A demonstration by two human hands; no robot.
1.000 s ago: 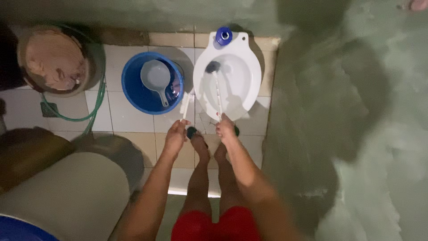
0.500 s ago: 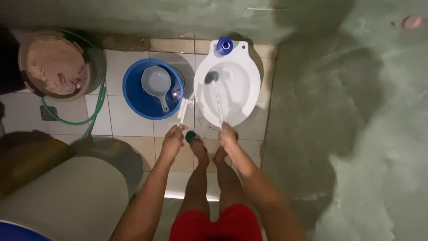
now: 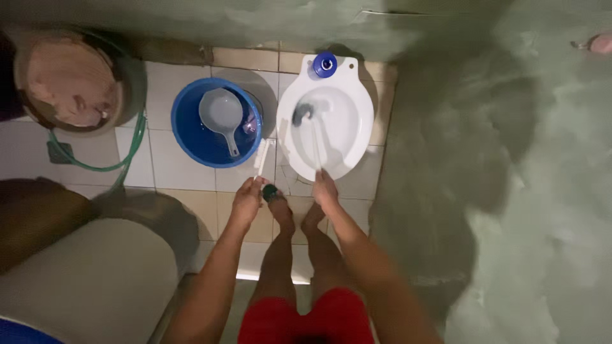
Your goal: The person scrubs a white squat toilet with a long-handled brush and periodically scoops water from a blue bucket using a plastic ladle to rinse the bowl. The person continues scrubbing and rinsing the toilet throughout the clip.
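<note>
Right hand (image 3: 325, 190) closed round end of toilet brush handle (image 3: 315, 145) – dark brush head (image 3: 301, 113) down inside white toilet bowl (image 3: 328, 130), left of centre. Left hand (image 3: 247, 199) clenched on small white brush (image 3: 261, 156), held upright over floor tiles between bowl and blue bucket (image 3: 217, 121). Grey dipper (image 3: 223, 116) lies in bucket. Blue cap (image 3: 325, 64) sits on bowl's far rim. Green hose (image 3: 131, 150) curves round brown tub (image 3: 73, 79) – far left
</note>
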